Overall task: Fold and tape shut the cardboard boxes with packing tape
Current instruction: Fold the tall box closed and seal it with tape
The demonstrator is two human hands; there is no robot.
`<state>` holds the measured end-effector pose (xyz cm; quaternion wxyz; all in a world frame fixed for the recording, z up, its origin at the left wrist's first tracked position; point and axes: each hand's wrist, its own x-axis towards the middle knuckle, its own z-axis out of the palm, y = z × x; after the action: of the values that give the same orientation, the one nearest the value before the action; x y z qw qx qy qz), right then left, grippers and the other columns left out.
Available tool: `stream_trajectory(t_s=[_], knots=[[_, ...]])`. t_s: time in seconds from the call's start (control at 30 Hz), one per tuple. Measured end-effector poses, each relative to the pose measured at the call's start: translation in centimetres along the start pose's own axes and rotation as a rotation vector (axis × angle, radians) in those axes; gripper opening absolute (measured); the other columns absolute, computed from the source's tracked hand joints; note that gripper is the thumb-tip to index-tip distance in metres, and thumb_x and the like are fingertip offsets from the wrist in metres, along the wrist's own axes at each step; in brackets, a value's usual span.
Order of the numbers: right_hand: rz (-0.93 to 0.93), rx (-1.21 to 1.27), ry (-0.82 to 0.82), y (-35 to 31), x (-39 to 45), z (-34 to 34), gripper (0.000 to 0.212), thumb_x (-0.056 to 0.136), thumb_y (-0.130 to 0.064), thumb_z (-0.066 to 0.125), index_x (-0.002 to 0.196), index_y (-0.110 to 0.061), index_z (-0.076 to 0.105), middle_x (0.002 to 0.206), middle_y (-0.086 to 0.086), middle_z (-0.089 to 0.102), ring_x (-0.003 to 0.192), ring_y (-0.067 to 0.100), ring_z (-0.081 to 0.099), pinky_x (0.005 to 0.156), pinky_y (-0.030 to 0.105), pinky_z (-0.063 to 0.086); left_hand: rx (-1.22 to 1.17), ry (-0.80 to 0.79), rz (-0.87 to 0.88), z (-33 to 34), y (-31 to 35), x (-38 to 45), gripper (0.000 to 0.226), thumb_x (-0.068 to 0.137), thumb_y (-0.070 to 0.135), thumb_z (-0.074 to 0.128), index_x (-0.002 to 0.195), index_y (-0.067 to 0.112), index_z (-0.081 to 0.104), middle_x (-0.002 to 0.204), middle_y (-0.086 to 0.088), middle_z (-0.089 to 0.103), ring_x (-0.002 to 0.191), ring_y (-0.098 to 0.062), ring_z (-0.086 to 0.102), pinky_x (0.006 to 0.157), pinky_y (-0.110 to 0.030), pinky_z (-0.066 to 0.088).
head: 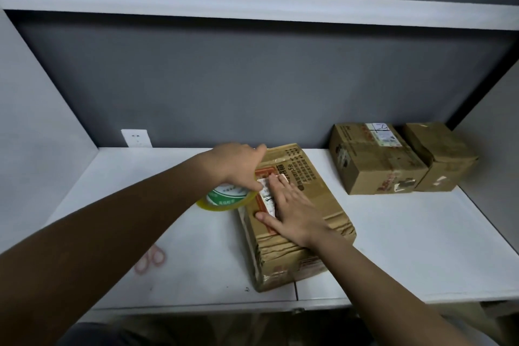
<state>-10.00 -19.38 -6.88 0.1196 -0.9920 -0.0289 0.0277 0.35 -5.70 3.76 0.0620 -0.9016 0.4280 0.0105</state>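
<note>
The cardboard box (pixel 295 213) lies on the white tabletop (pixel 407 247), near the front edge and about in the middle. Its top flaps are folded down flat. The box is brown and looks worn, with many creases near the front end. It has dark printed writing on top, and a red and white label sits near the middle seam.

The right hand (pixel 292 213) lies flat on top of the box. Its fingers are straight and spread a little, and they press on the label. This grip is open and holds nothing.

The left hand (pixel 238 166) reaches over the far left corner of the box. It holds the roll of packing tape (pixel 224 198), with fingers curled onto the top of the roll. The roll is yellowish clear tape with a green and white middle. It sits just beside the left side of the box.

Pink scissors (pixel 151 258) lie on the tabletop to the left, partly under the left arm.

Two more brown boxes (pixel 376 160) stand at the back right, touching each other. Both are closed.
</note>
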Motion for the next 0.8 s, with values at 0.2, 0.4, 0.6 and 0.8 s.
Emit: stream_trajectory(t_s=[0.2, 0.4, 0.6, 0.8], knots=[[0.054, 0.017, -0.03, -0.2, 0.4, -0.2, 0.115, 0.062, -0.086, -0.005, 0.154, -0.016, -0.008, 0.161, -0.002, -0.012, 0.139, 0.003, -0.021, 0.114, 0.024, -0.013, -0.214, 0.127, -0.105, 0.9, -3.3, -3.4, 0.061, 0.075, 0.064, 0.064, 0.119, 0.026, 0.044, 0.113, -0.001, 0.064, 0.1, -0.024, 0.061, 0.075, -0.03, 0.047], [0.249, -0.059, 0.077, -4.0, 1.0, 1.3, 0.124, 0.053, -0.082, -0.022, 0.153, -0.01, -0.007, 0.16, 0.006, -0.015, 0.148, 0.02, -0.015, 0.119, 0.04, -0.008, -0.73, 0.473, -0.228, 5.9, -3.4, -8.2, 0.083, 0.074, 0.061, 0.055, 0.143, 0.024, 0.026, 0.104, -0.005, 0.059, 0.089, -0.03, 0.065, 0.076, -0.038, 0.053], [0.055, 0.112, 0.114, -3.2, 0.9, 1.6, 0.091, 0.09, -0.069, 0.028, 0.154, -0.015, -0.007, 0.162, -0.001, -0.004, 0.147, 0.006, -0.011, 0.117, 0.022, -0.01, -0.563, 0.507, -0.116, 5.7, -3.5, -7.7, 0.059, 0.082, 0.062, 0.046, 0.134, 0.038, 0.032, 0.129, 0.008, 0.055, 0.102, -0.023, 0.061, 0.079, -0.031, 0.047], [0.067, 0.072, 0.127, -3.3, 1.0, 1.8, 0.102, 0.071, -0.075, 0.012, 0.155, -0.019, 0.0, 0.163, -0.003, -0.002, 0.148, 0.007, -0.008, 0.117, 0.025, -0.011, -0.439, 0.42, -0.063, 4.9, -4.3, -7.6, 0.063, 0.075, 0.073, 0.03, 0.125, 0.035, 0.037, 0.122, 0.011, 0.055, 0.095, -0.02, 0.062, 0.074, -0.031, 0.048]])
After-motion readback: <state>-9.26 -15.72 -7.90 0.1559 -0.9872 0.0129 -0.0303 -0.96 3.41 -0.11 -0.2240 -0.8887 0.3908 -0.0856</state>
